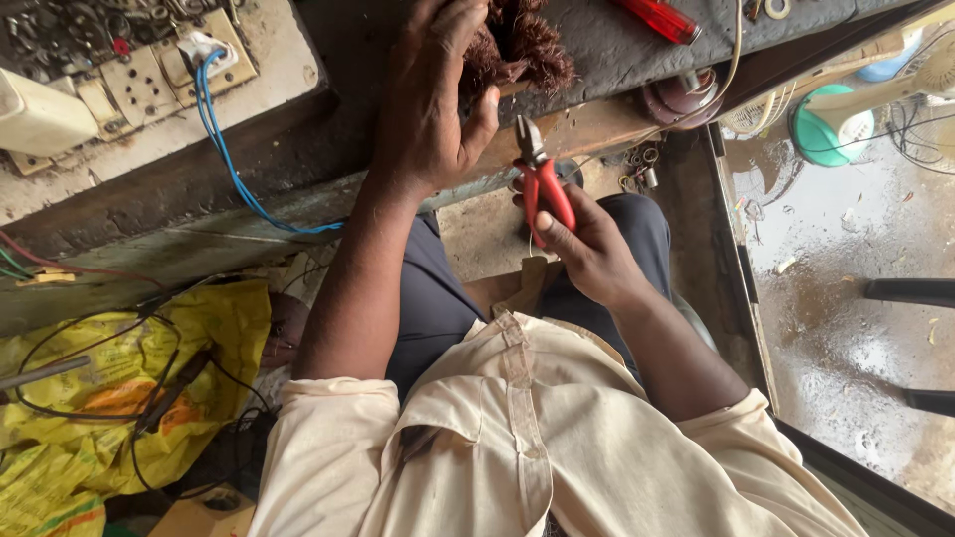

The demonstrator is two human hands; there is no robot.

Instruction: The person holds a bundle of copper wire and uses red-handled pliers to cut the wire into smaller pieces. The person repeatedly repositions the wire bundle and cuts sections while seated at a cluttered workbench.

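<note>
Left hand [433, 94]: raised to the table edge, fingers curled around a bundle of wire [517, 45]; thumb pressed against its lower side, so the bundle is pinned steady against the table.
Bundle of wire: reddish-brown, thin strands, frizzy and tangled at the ends; it sits at the front edge of the table, partly hidden by the left hand.
Right hand [587, 249]: closed around the handles of the pliers [540, 179], held low over the lap, nose pointing up toward the bundle; grip is narrow, handles squeezed near together.
Pliers: red sleeved handles, dark metal jaws, short and pointed; jaws sit just below the bundle, apart from it. A thin strand seems to hang by the handles; too fine to be sure.
Far left: yellow crinkled bag [119, 398] on the floor with black cables lying over it.
Upper left: worn switch board [149, 80] with a blue cable [224, 149] running down from it.
Table [617, 50]: dark, rough, scuffed surface; red tool handle [657, 18] lying on top, well apart from both hands.
Right: wet floor [846, 298]; green and white fan [846, 109] lying near the table's corner.
</note>
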